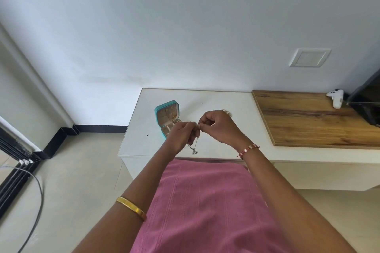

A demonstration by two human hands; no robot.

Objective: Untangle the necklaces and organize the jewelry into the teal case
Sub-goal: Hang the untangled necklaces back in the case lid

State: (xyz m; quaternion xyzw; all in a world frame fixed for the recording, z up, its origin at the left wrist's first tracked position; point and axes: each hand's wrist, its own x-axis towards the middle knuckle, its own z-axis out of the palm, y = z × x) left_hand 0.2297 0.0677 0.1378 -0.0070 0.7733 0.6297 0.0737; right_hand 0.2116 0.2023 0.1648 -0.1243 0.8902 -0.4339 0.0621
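A white table (216, 98) is set against a pale wall (185, 26), and a wooden board (308, 117) is laid on the surface to the right of the teal case (167, 118). The case stands open near the table's left edge, its lid raised toward the wall; gold pieces are seen inside, though which compartments they lie in cannot be told. Bare white surface is left behind the case up to the wall and between the case and the board. A white controller (335, 97) rests at the board's far right, beside a dark screen (368, 96). To the left of the case the table ends and tiled floor (82, 170) is seen, with a grey cable (38, 201) across it.

Just right of the case, above the table's front edge, a silver necklace (194, 148) is pinched by both hands: the left hand (181, 135) and the right hand (218, 127) have their fingers curled onto the chain, fingertips nearly meeting, and the pendant hangs below. Another gold piece (226, 112) is partly hidden behind the right hand.
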